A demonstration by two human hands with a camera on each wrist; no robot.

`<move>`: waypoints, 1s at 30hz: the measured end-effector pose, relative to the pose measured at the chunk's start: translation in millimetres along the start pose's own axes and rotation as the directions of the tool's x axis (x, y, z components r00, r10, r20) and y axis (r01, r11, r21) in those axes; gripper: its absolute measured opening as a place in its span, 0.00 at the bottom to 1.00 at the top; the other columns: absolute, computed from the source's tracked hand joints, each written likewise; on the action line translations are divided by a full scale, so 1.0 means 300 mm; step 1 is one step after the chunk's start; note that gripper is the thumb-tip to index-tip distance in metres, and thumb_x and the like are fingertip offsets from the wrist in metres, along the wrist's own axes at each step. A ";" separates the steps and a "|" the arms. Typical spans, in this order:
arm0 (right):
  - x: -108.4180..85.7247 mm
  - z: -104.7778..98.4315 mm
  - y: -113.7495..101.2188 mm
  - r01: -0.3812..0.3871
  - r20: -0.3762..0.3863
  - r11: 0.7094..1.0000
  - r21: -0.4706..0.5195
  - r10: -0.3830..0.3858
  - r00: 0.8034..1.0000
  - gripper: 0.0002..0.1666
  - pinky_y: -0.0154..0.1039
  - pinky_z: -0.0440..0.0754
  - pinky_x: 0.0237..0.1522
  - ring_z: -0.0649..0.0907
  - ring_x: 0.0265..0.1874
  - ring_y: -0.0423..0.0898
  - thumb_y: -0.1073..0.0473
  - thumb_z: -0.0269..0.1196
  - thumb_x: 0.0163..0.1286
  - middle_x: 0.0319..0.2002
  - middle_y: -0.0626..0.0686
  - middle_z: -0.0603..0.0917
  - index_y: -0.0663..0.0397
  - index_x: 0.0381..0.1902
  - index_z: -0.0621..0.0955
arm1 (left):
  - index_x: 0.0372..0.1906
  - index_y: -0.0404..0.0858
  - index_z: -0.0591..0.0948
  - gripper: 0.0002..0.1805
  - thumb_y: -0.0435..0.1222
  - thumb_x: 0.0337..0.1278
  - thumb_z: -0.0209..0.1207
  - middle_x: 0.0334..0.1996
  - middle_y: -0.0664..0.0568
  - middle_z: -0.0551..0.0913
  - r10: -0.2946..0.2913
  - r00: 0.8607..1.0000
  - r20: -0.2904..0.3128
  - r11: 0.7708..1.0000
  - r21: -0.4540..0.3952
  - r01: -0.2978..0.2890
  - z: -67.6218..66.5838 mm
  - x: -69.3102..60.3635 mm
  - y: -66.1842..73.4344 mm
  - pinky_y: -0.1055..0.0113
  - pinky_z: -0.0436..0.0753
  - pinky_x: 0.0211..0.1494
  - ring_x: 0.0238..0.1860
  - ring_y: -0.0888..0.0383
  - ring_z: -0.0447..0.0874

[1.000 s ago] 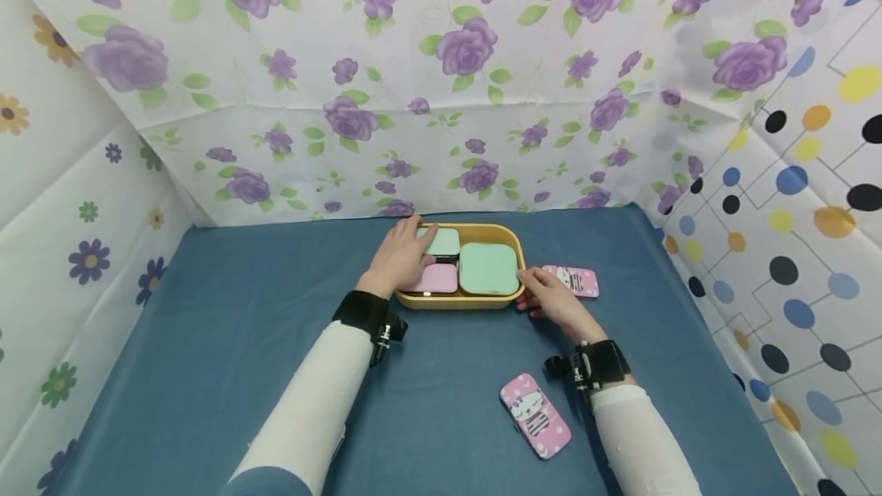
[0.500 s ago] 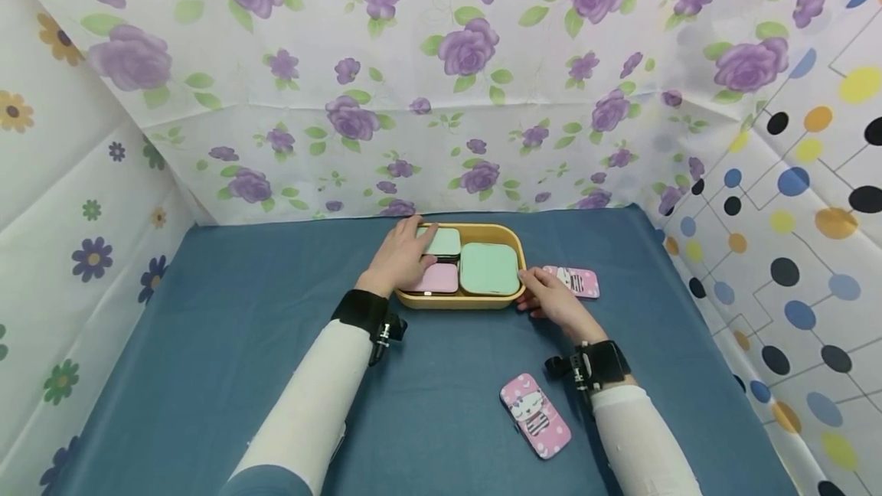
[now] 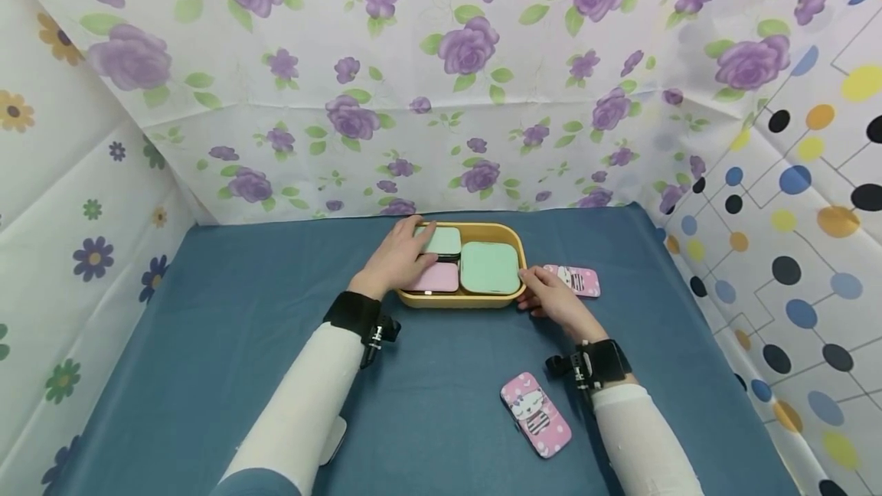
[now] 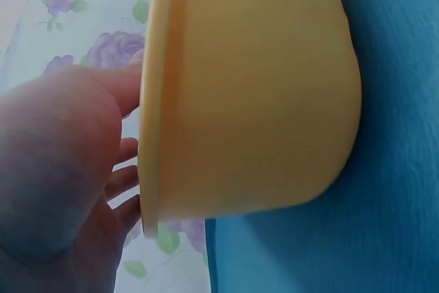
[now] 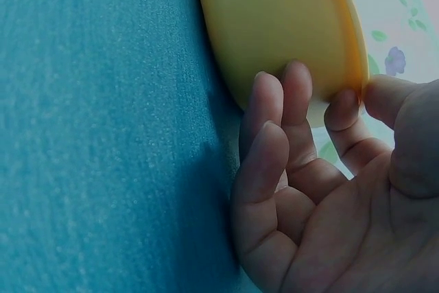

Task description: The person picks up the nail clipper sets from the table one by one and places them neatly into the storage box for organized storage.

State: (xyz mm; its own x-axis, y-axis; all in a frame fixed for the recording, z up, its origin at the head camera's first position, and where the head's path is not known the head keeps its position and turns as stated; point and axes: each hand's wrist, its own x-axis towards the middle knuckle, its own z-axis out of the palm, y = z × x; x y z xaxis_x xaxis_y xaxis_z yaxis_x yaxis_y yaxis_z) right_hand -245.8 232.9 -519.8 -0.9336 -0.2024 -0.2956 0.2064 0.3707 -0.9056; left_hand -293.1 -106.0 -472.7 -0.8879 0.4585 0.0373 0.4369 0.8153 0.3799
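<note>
A yellow rectangular tub (image 3: 485, 301) with rounded corners stands at the back middle of the table. Inside it lie a large mint-green case (image 3: 489, 268), a smaller mint case (image 3: 448, 240) and a pink case (image 3: 439, 278). My left hand (image 3: 396, 257) reaches over the tub's left end, its fairly straight fingers on the small mint case and its thumb between that and the pink one; the rim hides its fingertips in the left wrist view. At the right end, my right hand (image 5: 329, 169) pinches the rim between thumb and index finger, other fingers loosely curled below.
One pink cat-print case (image 3: 579, 282) lies just right of the tub, partly behind my right hand. Another cat-print case (image 3: 535, 415) is nearer the front. A pale case (image 3: 334, 441) shows partly beside my left forearm. Patterned cloth walls (image 3: 441, 83) enclose the blue-covered table.
My left wrist and forearm have shifted slightly left, uncovering more of the pale case beside the forearm. The right hand keeps its pinch on the rim, and the tub stays nearly in place.
</note>
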 end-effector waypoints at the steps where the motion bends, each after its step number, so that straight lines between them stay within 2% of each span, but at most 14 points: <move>1: 0.000 0.000 -0.003 0.001 0.001 1.000 -0.001 -0.001 1.000 0.28 0.42 0.81 0.44 0.87 0.42 0.50 0.34 0.51 0.86 0.44 0.56 0.85 0.53 0.54 0.78 | 0.85 0.39 0.61 0.36 0.46 0.83 0.57 0.82 0.36 0.56 0.001 1.000 -0.007 1.000 -0.007 -0.001 -0.001 -0.003 -0.003 0.46 0.57 0.83 0.84 0.40 0.50; 6: 0.000 -0.006 -0.008 0.006 -0.008 1.000 -0.012 -0.006 1.000 0.29 0.43 0.81 0.44 0.86 0.43 0.51 0.34 0.51 0.86 0.44 0.56 0.85 0.54 0.55 0.78 | 0.86 0.41 0.60 0.37 0.46 0.83 0.57 0.84 0.36 0.51 -0.002 1.000 -0.025 1.000 -0.029 0.001 -0.007 -0.015 -0.018 0.44 0.55 0.83 0.85 0.40 0.47; 18: -0.004 0.005 0.000 -0.001 -0.019 1.000 -0.013 0.001 1.000 0.31 0.43 0.82 0.44 0.86 0.43 0.51 0.33 0.50 0.86 0.44 0.56 0.84 0.55 0.55 0.78 | 0.86 0.41 0.61 0.36 0.46 0.84 0.56 0.85 0.37 0.51 0.016 0.999 -0.028 1.000 -0.018 -0.016 -0.019 -0.065 -0.047 0.44 0.53 0.83 0.85 0.41 0.45; 26: -0.009 0.006 0.000 0.004 -0.019 1.000 -0.020 -0.005 1.000 0.32 0.43 0.82 0.44 0.86 0.44 0.51 0.33 0.50 0.85 0.44 0.56 0.84 0.56 0.57 0.77 | 0.86 0.42 0.62 0.36 0.46 0.83 0.57 0.84 0.36 0.48 0.015 0.999 -0.048 1.000 -0.025 -0.016 -0.053 -0.122 -0.072 0.37 0.48 0.82 0.85 0.39 0.41; 30: -0.006 0.008 -0.005 0.002 -0.015 1.000 -0.018 -0.002 1.000 0.31 0.42 0.82 0.43 0.86 0.43 0.50 0.33 0.50 0.86 0.44 0.56 0.84 0.55 0.56 0.77 | 0.86 0.42 0.62 0.36 0.46 0.83 0.58 0.85 0.36 0.49 0.037 0.997 -0.071 0.999 -0.014 -0.038 -0.075 -0.163 -0.079 0.36 0.47 0.82 0.85 0.38 0.42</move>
State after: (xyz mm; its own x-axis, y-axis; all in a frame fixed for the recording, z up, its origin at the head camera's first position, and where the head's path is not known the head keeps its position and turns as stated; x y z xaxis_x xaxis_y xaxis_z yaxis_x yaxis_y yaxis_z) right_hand -243.7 230.3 -518.7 -0.9383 -0.1898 -0.2892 0.1992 0.3869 -0.9004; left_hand -263.3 -155.7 -462.8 -0.8789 0.4625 0.1166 0.4687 0.7921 0.3909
